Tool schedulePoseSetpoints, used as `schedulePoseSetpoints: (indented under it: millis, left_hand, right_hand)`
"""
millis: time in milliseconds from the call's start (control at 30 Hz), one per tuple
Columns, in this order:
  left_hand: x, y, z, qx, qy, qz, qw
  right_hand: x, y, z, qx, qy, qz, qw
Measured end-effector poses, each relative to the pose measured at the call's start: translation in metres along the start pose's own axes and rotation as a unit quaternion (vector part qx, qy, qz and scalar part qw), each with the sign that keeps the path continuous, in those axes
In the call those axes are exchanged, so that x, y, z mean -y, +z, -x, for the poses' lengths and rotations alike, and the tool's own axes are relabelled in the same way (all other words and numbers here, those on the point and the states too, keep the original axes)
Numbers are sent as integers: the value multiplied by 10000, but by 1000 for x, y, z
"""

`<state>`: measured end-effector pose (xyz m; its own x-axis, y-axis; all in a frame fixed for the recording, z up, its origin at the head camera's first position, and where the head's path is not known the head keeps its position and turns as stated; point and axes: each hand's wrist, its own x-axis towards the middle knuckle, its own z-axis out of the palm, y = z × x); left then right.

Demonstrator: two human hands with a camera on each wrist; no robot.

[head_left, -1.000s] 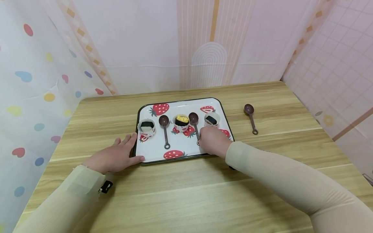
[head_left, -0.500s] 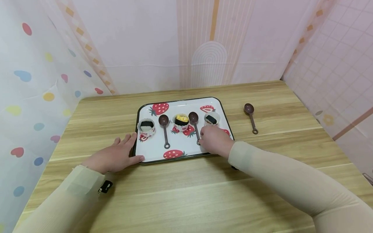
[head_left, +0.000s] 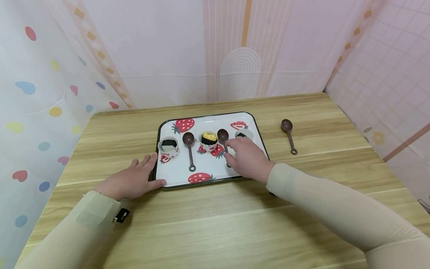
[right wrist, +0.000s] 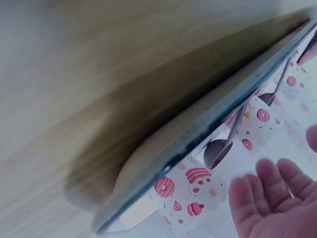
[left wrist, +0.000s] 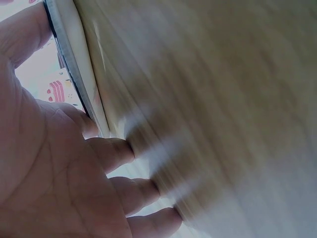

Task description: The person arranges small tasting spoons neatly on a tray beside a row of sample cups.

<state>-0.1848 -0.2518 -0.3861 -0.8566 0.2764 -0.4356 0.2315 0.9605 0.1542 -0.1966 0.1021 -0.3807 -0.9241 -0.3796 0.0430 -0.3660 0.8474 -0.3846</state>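
A white strawberry-print tray (head_left: 176, 173) lies on the table. It bears paper cups with sushi pieces at left (head_left: 169, 149), middle (head_left: 209, 145) and right, and two brown measuring spoons between them. My left hand (head_left: 131, 182) rests at the tray's left edge, thumb over the rim; in the left wrist view the left hand's (left wrist: 59, 168) fingers touch the table. My right hand (head_left: 250, 157) hovers over the second spoon (head_left: 223, 135), partly covering its handle and the right cup (head_left: 245, 132). In the right wrist view, the right hand (right wrist: 282, 203) holds nothing, fingers apart from the spoon (right wrist: 218, 152).
Another brown measuring spoon (head_left: 287, 126) lies on the wooden table (head_left: 208, 228) to the right of the tray. Patterned cloth (head_left: 161, 48) hangs behind the table and on both sides.
My right hand has let go of the second spoon's handle and lifted slightly, its fingers opening out. The spoon stays between the middle and right cups. My left hand has not moved.
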Motion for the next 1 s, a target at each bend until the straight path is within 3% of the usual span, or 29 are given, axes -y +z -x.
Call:
schedulePoseSetpoints:
  millis: [200,433,767,1000]
  left_hand:
    - [0,0,1,-26,11,42,10000]
    - [0,0,1,-46,28,82,10000]
    - [2,0,-1,19,8,44,10000]
    - [1,0,0,0,-9,100,9999]
  right_hand:
    - [-7,-4,-1,-388,-363,182,9984]
    - [-20,-12,-1,-323,-211,501,9980]
    - [-39,-20,0,-317,21,185,9993]
    - [-49,-23,3,-353,79,260,9990]
